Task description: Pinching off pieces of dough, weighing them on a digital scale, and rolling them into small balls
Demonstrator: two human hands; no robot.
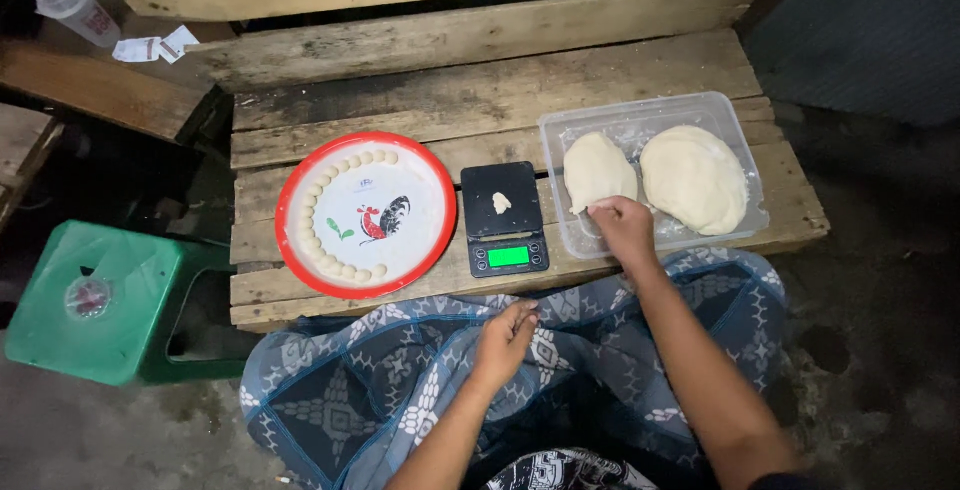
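Head view was taken looking down on a wooden pallet bench [480, 100], on which three items were set in a row. One clear plastic tub [745, 140] was placed at the right; two dough lumps were counted inside it, a smaller lump [597, 167] at the left and a larger lump [694, 178] at the right, lying just beside each other. The right hand [624, 231] was found at the near edge of the smaller lump, its fingers closed in a pinch on the dough. One black digital scale [504, 218] was seen in the middle, with one small dough piece [501, 203] on its platform and its green display lit. One round tray [365, 215], red-rimmed with a rooster picture, was set at the left; small dough balls [316, 235] were ranged in an arc along its left rim, roughly twenty, the exact count not being certain. The left hand [506, 338] was rested on a patterned blue cloth [400, 370] over the lap, fingers loosely curled, nothing visibly held. One green plastic stool [95, 300] was noted at the far left.
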